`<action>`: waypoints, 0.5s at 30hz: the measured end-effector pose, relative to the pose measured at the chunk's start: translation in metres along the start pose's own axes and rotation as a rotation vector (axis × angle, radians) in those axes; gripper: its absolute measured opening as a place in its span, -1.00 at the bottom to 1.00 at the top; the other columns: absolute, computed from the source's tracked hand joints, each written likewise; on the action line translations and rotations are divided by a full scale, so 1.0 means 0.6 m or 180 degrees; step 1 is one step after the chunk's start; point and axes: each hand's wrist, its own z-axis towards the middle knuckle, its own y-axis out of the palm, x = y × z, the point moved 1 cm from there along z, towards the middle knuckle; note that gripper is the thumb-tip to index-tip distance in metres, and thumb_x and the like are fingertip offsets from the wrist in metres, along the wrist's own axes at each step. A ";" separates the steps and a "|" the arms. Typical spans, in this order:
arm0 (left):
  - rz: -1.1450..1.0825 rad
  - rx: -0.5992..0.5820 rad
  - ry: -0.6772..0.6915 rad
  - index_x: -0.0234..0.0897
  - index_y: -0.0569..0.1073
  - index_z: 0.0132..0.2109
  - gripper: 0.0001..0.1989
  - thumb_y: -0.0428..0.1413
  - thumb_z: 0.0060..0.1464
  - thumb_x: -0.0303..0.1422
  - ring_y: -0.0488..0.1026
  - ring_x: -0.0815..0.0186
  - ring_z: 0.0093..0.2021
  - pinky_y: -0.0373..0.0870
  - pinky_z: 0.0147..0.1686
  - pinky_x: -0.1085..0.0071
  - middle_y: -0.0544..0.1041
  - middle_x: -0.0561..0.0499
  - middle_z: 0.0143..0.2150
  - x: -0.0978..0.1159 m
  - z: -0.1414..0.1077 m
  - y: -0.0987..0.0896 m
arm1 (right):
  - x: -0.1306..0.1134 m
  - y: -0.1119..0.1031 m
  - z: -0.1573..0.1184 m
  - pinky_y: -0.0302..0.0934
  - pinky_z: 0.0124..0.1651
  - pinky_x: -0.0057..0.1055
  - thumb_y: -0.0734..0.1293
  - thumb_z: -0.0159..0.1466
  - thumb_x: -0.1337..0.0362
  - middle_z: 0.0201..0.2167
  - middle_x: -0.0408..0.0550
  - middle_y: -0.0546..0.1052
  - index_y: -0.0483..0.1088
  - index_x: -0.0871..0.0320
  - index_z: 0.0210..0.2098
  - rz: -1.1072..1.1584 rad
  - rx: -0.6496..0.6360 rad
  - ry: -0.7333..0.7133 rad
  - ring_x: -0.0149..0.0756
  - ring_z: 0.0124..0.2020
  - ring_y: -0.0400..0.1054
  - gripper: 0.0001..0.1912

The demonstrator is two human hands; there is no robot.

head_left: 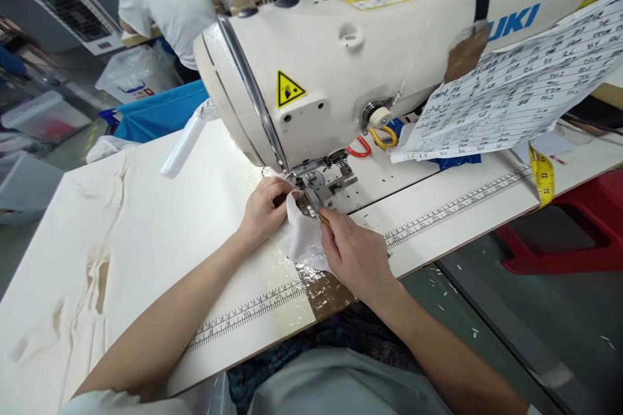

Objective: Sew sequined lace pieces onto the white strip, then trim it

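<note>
The white cloth (pixel 307 240) lies between the left hand (pixel 264 209), fingers pinching its upper edge, and right hand (pixel 357 251), gripping 1 slender tool (pixel 314 203) slanting toward the sewing machine (pixel 311 71).

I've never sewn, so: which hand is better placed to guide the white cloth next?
Probably the left hand: it touches the white cloth, while the right hand appears to hold a metal tool.

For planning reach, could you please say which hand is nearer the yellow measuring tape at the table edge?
Right: the right hand is left of the tape, the left hand farther left.
</note>
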 end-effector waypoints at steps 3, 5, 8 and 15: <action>0.0016 0.0006 -0.0029 -0.20 0.50 -0.32 -0.80 0.13 0.19 -0.20 0.47 0.23 -0.20 0.45 -0.15 0.23 0.56 -0.02 -0.24 -0.001 0.001 0.000 | 0.001 0.001 -0.001 0.11 -0.55 -0.40 0.13 0.43 0.33 -0.20 -0.04 0.65 0.44 0.20 0.01 0.0043 -0.0017 0.0017 -0.34 -0.44 0.49 -0.69; 0.0034 0.0020 -0.0054 -0.20 0.50 -0.32 -0.81 0.13 0.19 -0.22 0.47 0.24 -0.20 0.45 -0.16 0.23 0.56 -0.02 -0.25 -0.001 0.001 0.000 | 0.002 0.001 -0.002 0.11 -0.54 -0.41 0.13 0.42 0.34 -0.21 -0.04 0.65 0.44 0.21 0.00 0.0087 0.0037 0.0017 -0.34 -0.43 0.50 -0.70; 0.0038 0.0024 -0.0096 -0.21 0.49 -0.34 -0.83 0.13 0.18 -0.25 0.48 0.24 -0.20 0.45 -0.16 0.24 0.57 -0.02 -0.25 0.000 0.002 -0.001 | 0.004 0.002 -0.005 0.12 -0.52 -0.43 0.14 0.41 0.34 -0.21 -0.05 0.66 0.45 0.21 -0.02 0.0181 0.0189 0.0001 -0.35 -0.41 0.51 -0.70; -0.0014 -0.0007 -0.0146 -0.21 0.50 -0.34 -0.82 0.14 0.16 -0.23 0.48 0.23 -0.19 0.44 -0.17 0.24 0.57 -0.02 -0.24 0.000 0.003 -0.002 | 0.002 0.001 -0.002 0.06 -0.56 -0.43 0.13 0.42 0.33 -0.22 -0.04 0.65 0.45 0.20 -0.01 0.0137 0.0049 -0.0010 -0.37 -0.46 0.49 -0.70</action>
